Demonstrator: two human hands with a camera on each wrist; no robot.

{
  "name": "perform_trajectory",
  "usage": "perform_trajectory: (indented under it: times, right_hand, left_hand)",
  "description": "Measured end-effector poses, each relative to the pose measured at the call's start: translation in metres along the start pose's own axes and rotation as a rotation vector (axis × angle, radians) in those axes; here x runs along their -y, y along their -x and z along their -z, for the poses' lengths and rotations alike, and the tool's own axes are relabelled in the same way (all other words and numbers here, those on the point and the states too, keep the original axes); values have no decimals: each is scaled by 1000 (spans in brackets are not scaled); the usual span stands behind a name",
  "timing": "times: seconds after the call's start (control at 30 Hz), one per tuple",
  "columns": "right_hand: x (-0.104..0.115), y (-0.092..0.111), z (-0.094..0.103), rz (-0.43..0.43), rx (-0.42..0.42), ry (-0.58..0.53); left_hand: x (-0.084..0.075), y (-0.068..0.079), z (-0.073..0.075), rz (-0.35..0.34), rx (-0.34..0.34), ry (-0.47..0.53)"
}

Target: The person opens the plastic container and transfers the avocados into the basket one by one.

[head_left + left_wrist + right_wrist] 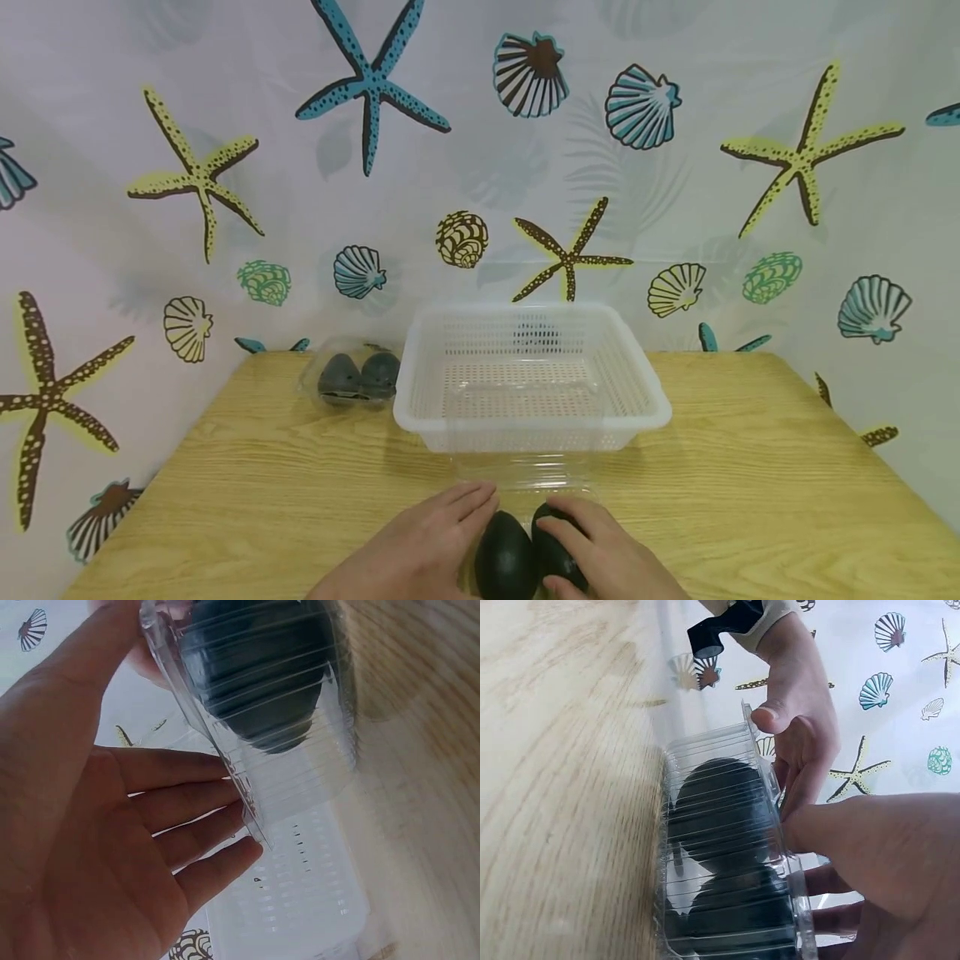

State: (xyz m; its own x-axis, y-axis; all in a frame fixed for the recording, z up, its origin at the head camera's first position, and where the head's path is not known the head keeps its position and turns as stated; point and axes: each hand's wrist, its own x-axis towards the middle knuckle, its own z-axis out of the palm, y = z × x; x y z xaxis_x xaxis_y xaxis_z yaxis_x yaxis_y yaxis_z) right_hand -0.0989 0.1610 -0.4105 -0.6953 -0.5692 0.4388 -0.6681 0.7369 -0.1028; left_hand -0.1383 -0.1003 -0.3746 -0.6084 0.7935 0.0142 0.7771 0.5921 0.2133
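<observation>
Two dark, smooth avocados, a left one (506, 554) and a right one (550, 552), lie side by side in a clear plastic clamshell box (322, 776) at the front of the table. Its transparent lid (522, 477) stands open on the far side, overlapping the basket in the head view. Along the box's left side lies my left hand (420, 546), its extended fingertips touching the rim in the left wrist view. My right hand (615, 554) grips the right avocado, fingers over its top and thumb at its near end. The hand covers part of that avocado.
Behind the box stands a white perforated plastic basket (652, 408). Left of the basket, another clear clamshell (307, 379) holds two dark avocados. A curtain (480, 167) printed with starfish and shells hangs behind the wooden table (300, 492) and along its sides.
</observation>
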Motion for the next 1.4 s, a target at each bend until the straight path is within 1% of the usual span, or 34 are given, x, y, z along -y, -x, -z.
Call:
perform_trajectory:
  times: [0.17,0.3,0.33,0.47,0.57,0.6,0.67,0.8,0.87,0.9,0.97,1.1,1.2,1.3,1.4]
  right_hand:
    - [-5,-2,0,44,59,-22]
    - [-8,-4,2,59,152,-32]
    - [-8,-5,3,51,179,-32]
    - [-9,-7,4,26,238,-21]
    - [-10,-8,4,24,240,-23]
    - [-11,-8,4,39,231,-20]
    - [-13,-8,2,92,191,-4]
    - [-18,-8,-2,235,69,49]
    - [-20,-8,-3,272,36,51]
    - [-20,-8,-4,276,31,48]
    - [-21,-8,-4,268,46,36]
    - [-21,-8,-4,217,98,21]
    - [-21,-8,-4,211,112,10]
    - [-21,-10,-3,216,129,-25]
    - [-21,-11,1,176,192,-73]
  left_hand:
    - [-3,0,0,-2,-18,-48]
    - [-5,0,1,18,-7,-56]
    - [-5,-1,1,23,-3,-55]
    - [-7,-1,1,40,7,-49]
    - [-8,-1,1,49,9,-47]
    - [-8,-1,1,53,12,-47]
    - [-8,-2,1,56,20,-49]
    - [-8,-2,1,63,26,-42]
    - [-8,-2,1,68,26,-35]
    - [-8,-1,1,72,31,-32]
    - [-7,-1,2,80,50,-15]
    - [-5,1,4,76,74,20]
    - [-5,4,5,66,64,43]
    - [-6,5,5,54,39,44]
    - [-7,6,5,46,22,54]
